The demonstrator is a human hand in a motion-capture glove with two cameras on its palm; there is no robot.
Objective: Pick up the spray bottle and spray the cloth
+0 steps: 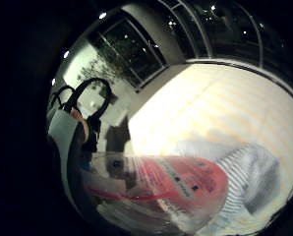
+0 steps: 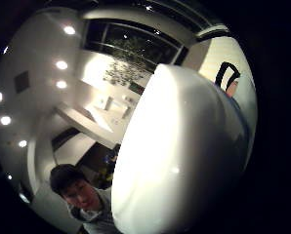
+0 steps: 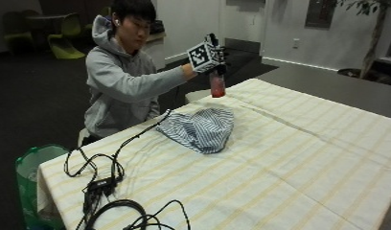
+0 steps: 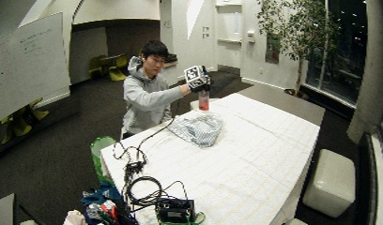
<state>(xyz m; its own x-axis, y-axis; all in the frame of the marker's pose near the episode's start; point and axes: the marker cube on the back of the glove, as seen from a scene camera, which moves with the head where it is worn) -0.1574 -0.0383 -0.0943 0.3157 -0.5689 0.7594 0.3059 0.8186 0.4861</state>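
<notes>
Striped tablecloth (image 3: 297, 158) under probably night-dark windows (image 4: 357, 42)

A clear spray bottle (image 1: 156, 194) with a red and pink label fills the near part of the view, close against the palm. Past it a blue-and-white striped cloth (image 1: 245, 172) lies bunched on the tabletop (image 1: 210, 108), which is covered by a pale sheet with faint yellow stripes. Beside the bottle, black loops, white plastic and a bare fingertip of the hand (image 1: 77, 128) show. Beyond the tabletop stand a dark window and a leafy plant (image 1: 109, 66).
</notes>
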